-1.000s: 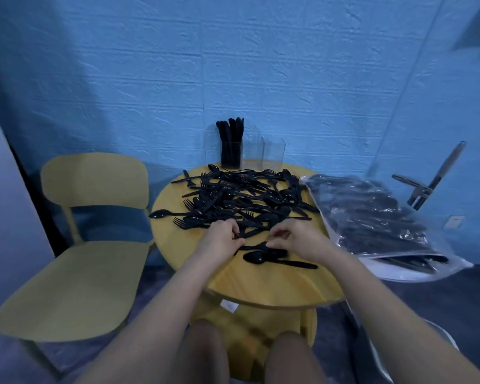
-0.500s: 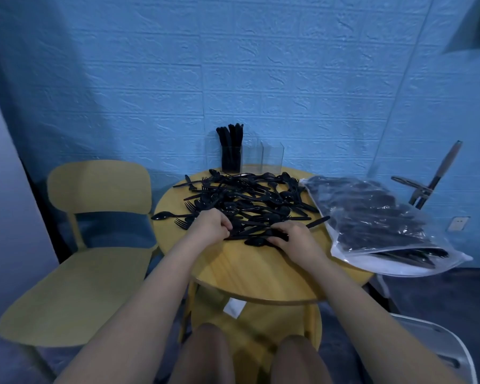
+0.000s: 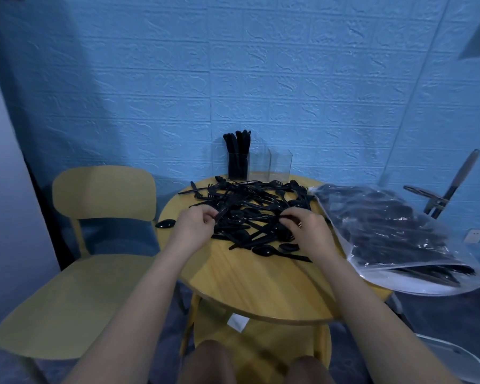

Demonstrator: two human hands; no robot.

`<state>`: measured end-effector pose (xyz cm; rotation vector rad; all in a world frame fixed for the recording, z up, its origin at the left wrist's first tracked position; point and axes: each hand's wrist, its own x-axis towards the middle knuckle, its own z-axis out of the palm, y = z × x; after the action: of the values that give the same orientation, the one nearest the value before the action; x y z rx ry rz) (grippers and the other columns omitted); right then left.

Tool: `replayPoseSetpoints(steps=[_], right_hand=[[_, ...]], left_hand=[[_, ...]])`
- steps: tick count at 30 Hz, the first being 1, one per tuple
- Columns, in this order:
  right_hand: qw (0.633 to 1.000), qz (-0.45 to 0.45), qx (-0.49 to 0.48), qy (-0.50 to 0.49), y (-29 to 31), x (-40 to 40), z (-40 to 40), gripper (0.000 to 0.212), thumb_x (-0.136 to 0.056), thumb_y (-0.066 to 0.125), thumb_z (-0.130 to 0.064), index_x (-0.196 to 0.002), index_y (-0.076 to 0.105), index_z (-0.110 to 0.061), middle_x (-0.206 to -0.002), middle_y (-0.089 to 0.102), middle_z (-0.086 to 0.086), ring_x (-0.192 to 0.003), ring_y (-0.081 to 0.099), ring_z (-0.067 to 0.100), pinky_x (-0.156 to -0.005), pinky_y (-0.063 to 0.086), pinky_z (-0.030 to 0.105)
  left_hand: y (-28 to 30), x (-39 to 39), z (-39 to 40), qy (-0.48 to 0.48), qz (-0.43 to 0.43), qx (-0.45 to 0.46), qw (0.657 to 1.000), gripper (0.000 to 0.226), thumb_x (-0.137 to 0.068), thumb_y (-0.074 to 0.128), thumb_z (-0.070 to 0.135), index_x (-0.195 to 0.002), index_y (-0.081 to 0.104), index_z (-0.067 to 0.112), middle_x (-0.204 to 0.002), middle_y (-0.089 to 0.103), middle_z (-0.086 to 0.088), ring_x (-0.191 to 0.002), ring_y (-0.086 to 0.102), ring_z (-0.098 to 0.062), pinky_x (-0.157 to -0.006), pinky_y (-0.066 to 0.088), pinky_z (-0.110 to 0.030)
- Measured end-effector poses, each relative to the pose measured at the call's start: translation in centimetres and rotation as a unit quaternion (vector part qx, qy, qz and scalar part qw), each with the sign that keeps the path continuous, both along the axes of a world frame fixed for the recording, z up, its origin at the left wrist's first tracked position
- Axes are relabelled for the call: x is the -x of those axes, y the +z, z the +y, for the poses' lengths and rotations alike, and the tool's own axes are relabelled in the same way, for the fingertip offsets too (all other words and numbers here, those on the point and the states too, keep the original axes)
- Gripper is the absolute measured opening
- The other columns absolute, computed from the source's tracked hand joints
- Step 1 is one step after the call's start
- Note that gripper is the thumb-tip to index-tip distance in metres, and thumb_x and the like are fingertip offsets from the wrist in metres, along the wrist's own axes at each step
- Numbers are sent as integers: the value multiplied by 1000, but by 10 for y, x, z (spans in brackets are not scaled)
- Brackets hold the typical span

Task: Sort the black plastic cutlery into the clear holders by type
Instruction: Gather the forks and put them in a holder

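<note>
Most of the work: was left to do; only one of the clear holders held any cutlery.
Filled holder [image 3: 238, 165]: stood at the far edge of the round table [image 3: 261, 289], leftmost of the row, packed with black pieces set upright, their ends pointing up above its rim. Which type they were could not be told.
Empty holders [image 3: 280, 164]: stood just beside the filled one to its right, with nothing showing inside them.
Unsorted pile [image 3: 250, 209]: lay spread over the far half of the table, between the holders and the hands; forks, spoons and knives were tangled flat, their long axes running every way with no shared direction.
Stray spoons: one [image 3: 165, 223] lay at the table's left edge, apart from the pile; another [image 3: 263, 250] lay on the near side, bowl to the left and handle running right.
Left hand [image 3: 194, 225]: fingers were curled at the pile's left edge, pinching a black piece [image 3: 224, 213] whose long axis slanted up and to the right, away from the person.
Right hand [image 3: 308, 228]: fingers were curled down into the pile's right side; whether it had hold of a piece could not be told.
Plastic bag [image 3: 394, 234]: lay to the right of the table, full of more black cutlery, judged to be stock yet to sort.
</note>
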<state>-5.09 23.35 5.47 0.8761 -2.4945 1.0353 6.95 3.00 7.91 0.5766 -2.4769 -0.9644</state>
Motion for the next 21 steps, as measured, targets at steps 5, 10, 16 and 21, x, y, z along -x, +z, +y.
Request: replayPoseSetpoints(steps=[5,10,16,21], right_hand=[[982,-100,150,50,20,9,2,10,-92,61,-20,-100,66,-17,-88,63,-9,-80,56,0,-69,42,6],[964,-147,185,120,25,18,-12,14,-96,52,-9,-94,59,-21,-87,66,-2,-83,65,11,-78,53,22],[976,-112,144,120,22,26,-33,18,-94,56,-17,-104,54,-32,-99,63,-11,-92,58,-4,-78,45,10],[983,-70,149,81,6,26,-39,19,-94,57,-22,-112,54,-23,-103,61,-10,-93,54,0,-76,41,7]], left_hand=[[-15,7,5,-9,143,-168,975,21,-95,51,5,-109,62,15,-88,69,4,-75,64,-1,-68,49,-12],[-26,17,19,-43,168,-289,941,20,-93,54,3,-106,64,16,-88,70,4,-70,68,0,-64,55,-17],[-33,34,30,-103,135,-290,942,20,-93,56,4,-107,66,14,-85,74,0,-72,72,-17,-62,57,-24],[-44,35,33,-150,143,-336,919,24,-94,53,5,-106,65,23,-84,74,4,-70,71,-16,-59,57,-24]])
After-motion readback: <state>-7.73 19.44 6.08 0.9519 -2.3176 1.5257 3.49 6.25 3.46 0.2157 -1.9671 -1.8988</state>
